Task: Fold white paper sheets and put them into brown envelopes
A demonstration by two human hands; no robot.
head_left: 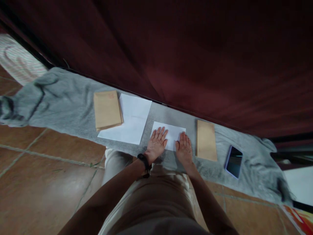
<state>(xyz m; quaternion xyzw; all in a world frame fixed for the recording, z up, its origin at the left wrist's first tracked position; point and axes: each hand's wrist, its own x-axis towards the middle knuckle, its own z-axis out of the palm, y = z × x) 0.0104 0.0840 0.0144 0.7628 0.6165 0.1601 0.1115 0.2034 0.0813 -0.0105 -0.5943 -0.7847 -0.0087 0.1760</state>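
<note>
A small white sheet of paper (171, 131) lies on a grey cloth (66, 104) spread on the floor. My left hand (156, 143) lies flat on the sheet's left part, fingers apart, with a black band on the wrist. My right hand (184, 148) presses flat on the sheet's right near corner. Neither hand grips anything. A single brown envelope (206, 139) lies just right of my right hand.
A stack of brown envelopes (107, 109) rests on larger white paper (133, 119) to the left. A phone (233, 161) lies face up at the right on the cloth. A dark red curtain (195, 49) hangs behind. Brown floor tiles (44, 163) lie in front.
</note>
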